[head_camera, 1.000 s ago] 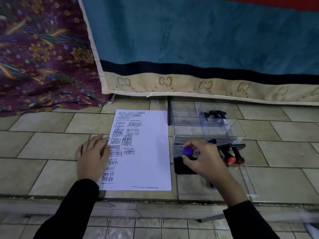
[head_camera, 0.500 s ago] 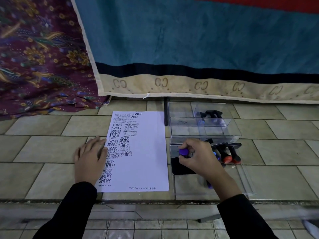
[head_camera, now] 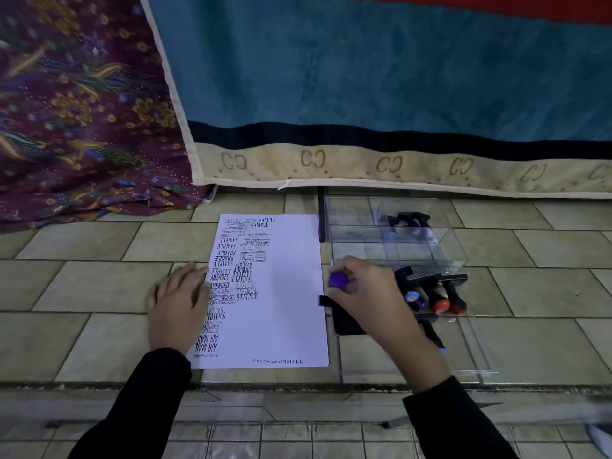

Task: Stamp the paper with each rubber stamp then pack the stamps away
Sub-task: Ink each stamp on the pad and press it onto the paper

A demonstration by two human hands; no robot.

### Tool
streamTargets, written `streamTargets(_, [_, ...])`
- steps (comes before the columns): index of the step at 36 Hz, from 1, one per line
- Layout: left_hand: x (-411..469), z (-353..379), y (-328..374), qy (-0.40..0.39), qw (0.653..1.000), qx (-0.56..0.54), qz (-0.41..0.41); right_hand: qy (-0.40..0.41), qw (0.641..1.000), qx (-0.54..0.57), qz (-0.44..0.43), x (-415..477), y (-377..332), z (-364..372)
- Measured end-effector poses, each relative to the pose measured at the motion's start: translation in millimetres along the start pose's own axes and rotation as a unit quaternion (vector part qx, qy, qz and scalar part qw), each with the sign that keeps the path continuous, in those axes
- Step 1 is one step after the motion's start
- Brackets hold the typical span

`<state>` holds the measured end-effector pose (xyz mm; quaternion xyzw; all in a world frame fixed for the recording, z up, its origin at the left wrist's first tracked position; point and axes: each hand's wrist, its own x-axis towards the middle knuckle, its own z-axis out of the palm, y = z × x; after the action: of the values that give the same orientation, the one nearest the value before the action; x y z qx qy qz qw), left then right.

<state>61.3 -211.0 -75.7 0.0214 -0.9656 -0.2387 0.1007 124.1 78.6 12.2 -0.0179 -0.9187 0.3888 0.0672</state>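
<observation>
I see the left hand (head_camera: 177, 306) lying flat, fingers straight, on the paper (head_camera: 284, 293) at its left edge, on the tiled floor (head_camera: 82, 286). The right grip (head_camera: 367, 299) curls round the purple-topped stamp (head_camera: 338, 280) at the paper's right edge, beside the black ink pad (head_camera: 347, 323).

Mostly hidden beneath right hand (head_camera: 367, 293), centre right: purple-capped stamp (head_camera: 338, 280), black ink pad (head_camera: 347, 323). Illegibly small along paper (head_camera: 291, 293) bottom edge: faint print.
</observation>
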Motion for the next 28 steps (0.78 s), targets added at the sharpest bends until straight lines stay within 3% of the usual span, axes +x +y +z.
streamTargets(4, [-1,0,1,0.002,1.0,-0.003,0.0,-0.042,0.995,0.076,-0.04,9,-32,31])
streamTargets(10, [1,0,-2,0.003,1.0,-0.002,0.005,-0.106,0.988,0.011,-0.116,28,-56,72])
streamTargets(28, [2,0,0,0.011,1.0,-0.002,0.0,-0.118,0.984,-0.022,-0.128,36,-61,105])
